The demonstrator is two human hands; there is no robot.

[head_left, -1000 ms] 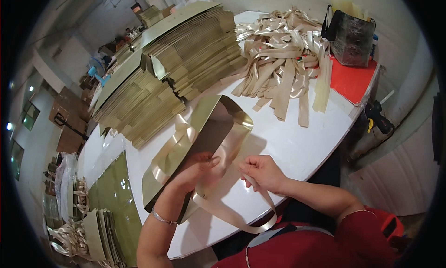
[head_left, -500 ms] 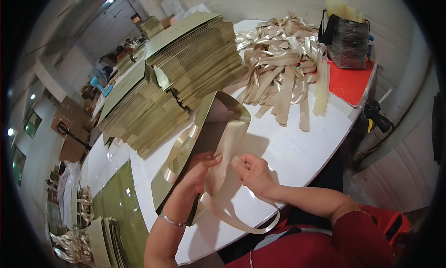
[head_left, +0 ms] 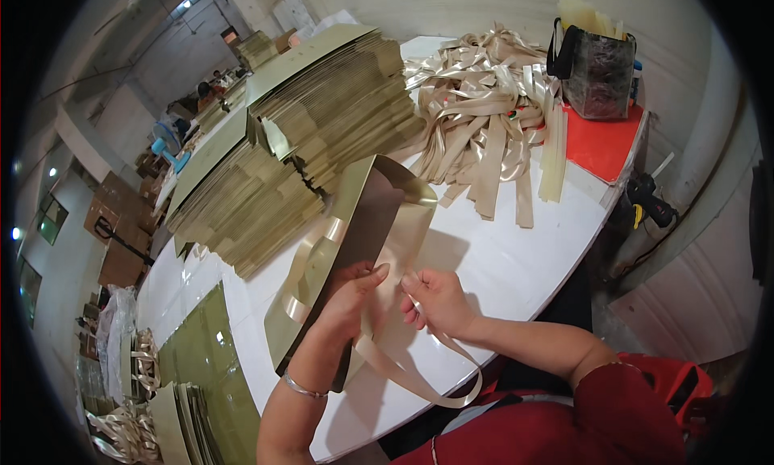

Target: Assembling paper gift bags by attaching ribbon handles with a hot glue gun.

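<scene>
Head view, watched from my station. I have the bag [head_left: 372, 223] at mid-frame, tilted, its olive-gold outer face to the left and its dark inner side showing between the walls. The left hand [head_left: 348, 304] lies across the near part of the opening, thumb extended toward the right of the frame and fingers against the dark inside; I cannot tell whether they are gripping a wall, as the undersides are hidden. A metal bracelet [head_left: 305, 387] sits on that wrist.

The right hand [head_left: 442, 302] is just right of the bag, fingers curled, thumb and forefinger pinched on the ribbon [head_left: 392, 371]. From this pinch I follow the satin strip down into a loose loop toward the lower centre, then back up to the bag below the left hand. The thumbs are near each other, well clear of contact. A second strip [head_left: 297, 308] hangs in a loop on the bag's left outer face.

Surroundings: white table [head_left: 516, 263] beneath; tall stack of folded olive-gold pieces [head_left: 339, 94] at upper centre-left; heap of beige ribbons [head_left: 484, 102] at upper centre-right; at upper right, a red sheet [head_left: 601, 146] with a dark, film-wrapped container [head_left: 597, 74] beside it.
</scene>
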